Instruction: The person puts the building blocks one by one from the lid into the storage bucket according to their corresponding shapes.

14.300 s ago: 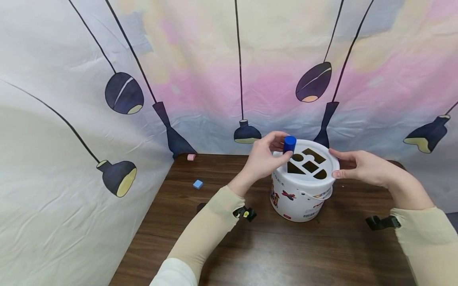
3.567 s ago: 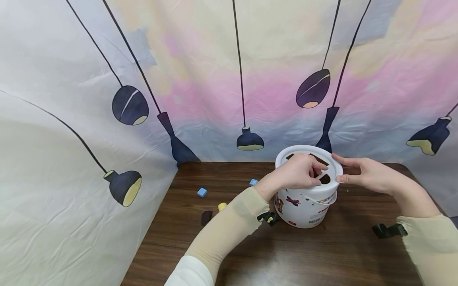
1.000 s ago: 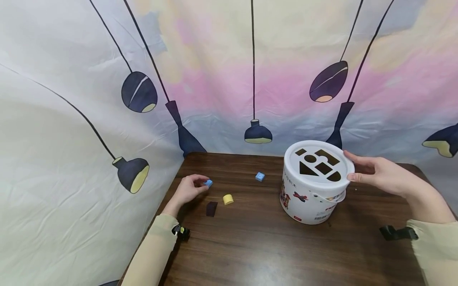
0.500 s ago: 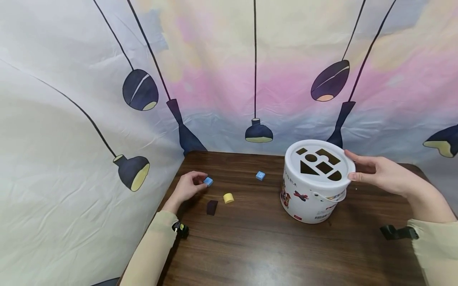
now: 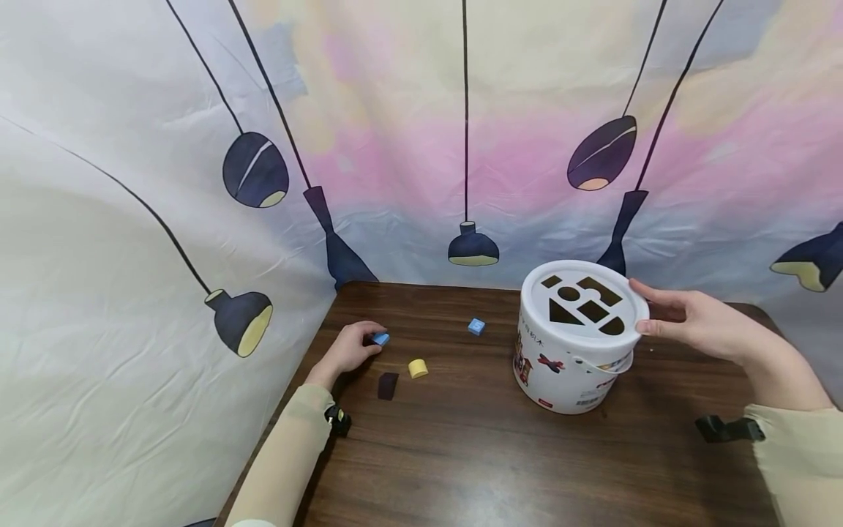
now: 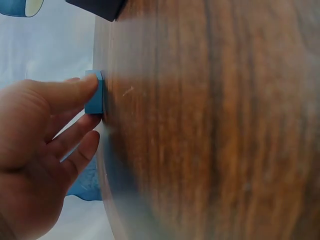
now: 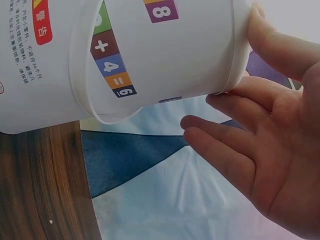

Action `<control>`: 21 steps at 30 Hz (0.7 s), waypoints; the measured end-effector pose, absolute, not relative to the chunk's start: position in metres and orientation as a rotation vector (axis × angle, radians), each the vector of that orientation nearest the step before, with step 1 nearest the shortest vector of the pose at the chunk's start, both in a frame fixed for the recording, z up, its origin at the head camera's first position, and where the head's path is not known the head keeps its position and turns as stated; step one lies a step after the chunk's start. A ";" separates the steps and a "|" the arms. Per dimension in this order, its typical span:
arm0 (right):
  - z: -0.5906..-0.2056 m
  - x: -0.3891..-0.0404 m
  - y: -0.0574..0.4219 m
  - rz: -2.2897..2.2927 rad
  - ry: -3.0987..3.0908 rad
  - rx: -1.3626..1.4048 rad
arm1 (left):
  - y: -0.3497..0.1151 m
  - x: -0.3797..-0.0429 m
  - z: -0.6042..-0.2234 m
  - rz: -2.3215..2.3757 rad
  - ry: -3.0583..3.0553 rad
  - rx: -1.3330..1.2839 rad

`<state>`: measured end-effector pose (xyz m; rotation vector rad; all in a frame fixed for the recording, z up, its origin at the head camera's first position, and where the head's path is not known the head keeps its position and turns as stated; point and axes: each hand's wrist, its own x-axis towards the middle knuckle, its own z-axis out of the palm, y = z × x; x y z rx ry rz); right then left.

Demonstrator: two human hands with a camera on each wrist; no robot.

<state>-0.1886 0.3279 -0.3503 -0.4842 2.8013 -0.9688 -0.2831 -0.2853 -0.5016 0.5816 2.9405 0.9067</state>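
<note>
My left hand [image 5: 350,348] pinches a small light blue block [image 5: 380,339] at the left of the table. In the left wrist view the thumb presses on one face of this blue block [image 6: 94,96], and fingertips touch its other side. My right hand [image 5: 701,322] holds the rim of a white bucket [image 5: 560,377] with thumb and forefinger; the right wrist view has its other fingers loosely spread. The bucket stands upright, and its white lid [image 5: 622,296] has several shaped holes. Their insides look dark.
A second blue block [image 5: 476,326], marked with a figure, lies between the left hand and the bucket. Nearer are a yellow half-round block [image 5: 418,368] and a dark block [image 5: 387,386]. A painted cloth [image 5: 395,146] hangs behind the wooden table [image 5: 461,454].
Earlier the left hand held a blue cylinder by the lid, then worked over the holes. It has since moved left to the blue block, which now looks slightly tilted. The right hand stays.
</note>
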 end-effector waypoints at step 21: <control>-0.347 -0.186 0.326 -0.980 2.802 -0.491 | -0.276 -0.286 -0.493 1.001 2.977 0.416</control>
